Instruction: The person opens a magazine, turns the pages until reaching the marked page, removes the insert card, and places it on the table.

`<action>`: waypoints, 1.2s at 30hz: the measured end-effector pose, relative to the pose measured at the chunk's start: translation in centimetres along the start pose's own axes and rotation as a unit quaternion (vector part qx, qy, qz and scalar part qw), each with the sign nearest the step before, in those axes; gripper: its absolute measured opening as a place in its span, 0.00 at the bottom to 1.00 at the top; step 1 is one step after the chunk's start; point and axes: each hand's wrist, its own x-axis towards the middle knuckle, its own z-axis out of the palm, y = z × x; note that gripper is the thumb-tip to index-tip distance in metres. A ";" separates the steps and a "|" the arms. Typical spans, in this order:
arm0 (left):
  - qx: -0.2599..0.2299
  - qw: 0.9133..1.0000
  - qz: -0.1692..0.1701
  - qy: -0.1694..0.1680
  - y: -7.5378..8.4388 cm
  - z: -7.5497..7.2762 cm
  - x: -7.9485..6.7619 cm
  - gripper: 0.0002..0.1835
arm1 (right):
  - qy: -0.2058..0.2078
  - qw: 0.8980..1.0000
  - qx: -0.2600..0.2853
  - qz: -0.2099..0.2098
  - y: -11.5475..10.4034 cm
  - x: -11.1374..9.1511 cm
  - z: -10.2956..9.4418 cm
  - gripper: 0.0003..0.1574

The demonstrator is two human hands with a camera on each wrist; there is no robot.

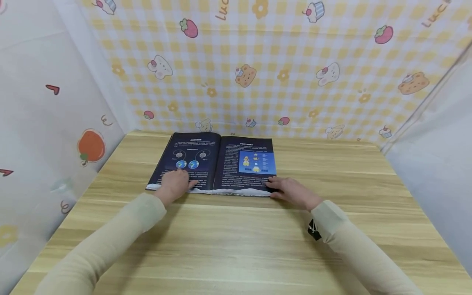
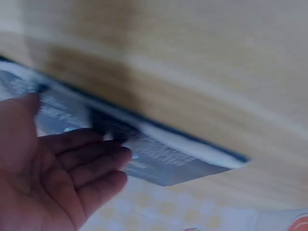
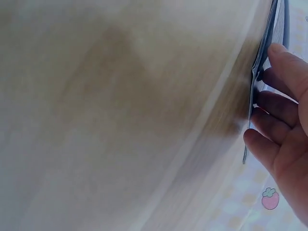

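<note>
An open book [image 1: 217,164] with dark pages, white print and pictures lies flat near the back of the wooden table. My left hand [image 1: 173,184] is over the lower part of its left page, fingers loosely extended. In the left wrist view that hand [image 2: 67,168] shows its palm, with the fingertips close over the page [image 2: 163,149]. My right hand [image 1: 293,191] is at the lower right corner of the right page, fingertips on its edge. Seen from the right wrist, the relaxed fingers of this hand [image 3: 284,110] meet the book's edge [image 3: 254,82].
The wooden table [image 1: 236,246] stretches in front of and beside the book. Behind it hangs a yellow checked cloth [image 1: 221,94] with cartoon prints. White printed cloth [image 1: 44,123] walls the left side, and a pale sheet [image 1: 439,155] the right. A small black item [image 1: 314,230] is at the right cuff.
</note>
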 end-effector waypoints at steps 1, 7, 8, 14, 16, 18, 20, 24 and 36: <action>0.009 1.000 0.003 0.004 0.2 -0.1 0.0 0.28 | 0.000 1.000 -0.007 -0.009 0.0 0.1 0.0 0.25; 0.007 0.996 0.079 0.043 2.1 -0.8 0.5 0.24 | 0.023 0.998 -0.048 -0.037 -0.1 0.2 0.0 0.15; -0.007 0.994 0.098 0.044 2.7 -0.9 0.6 0.25 | 0.027 0.997 -0.052 -0.039 -0.1 0.2 0.0 0.13; -0.102 0.977 0.185 0.008 6.9 -1.0 1.4 0.25 | 0.040 0.997 -0.058 -0.034 -0.4 0.1 0.0 0.05; -0.130 0.972 0.196 -0.011 8.4 -0.9 1.4 0.27 | 0.045 0.997 -0.060 -0.032 -0.5 0.1 0.1 0.04; -0.150 0.968 0.198 -0.024 9.8 -0.8 1.5 0.29 | 0.050 0.997 -0.058 -0.030 -0.7 0.1 0.1 0.03; -0.156 0.967 0.200 -0.032 11.0 -0.8 1.7 0.30 | 0.059 0.996 -0.056 -0.030 -0.8 0.1 0.1 0.03; -0.145 0.967 0.210 -0.017 12.9 -1.1 2.1 0.30 | 0.082 0.996 -0.040 -0.025 -0.8 -0.1 0.2 0.05; -0.081 0.975 0.201 0.046 14.8 -1.3 2.8 0.23 | 0.165 0.986 -0.019 0.004 -0.4 -0.5 0.7 0.16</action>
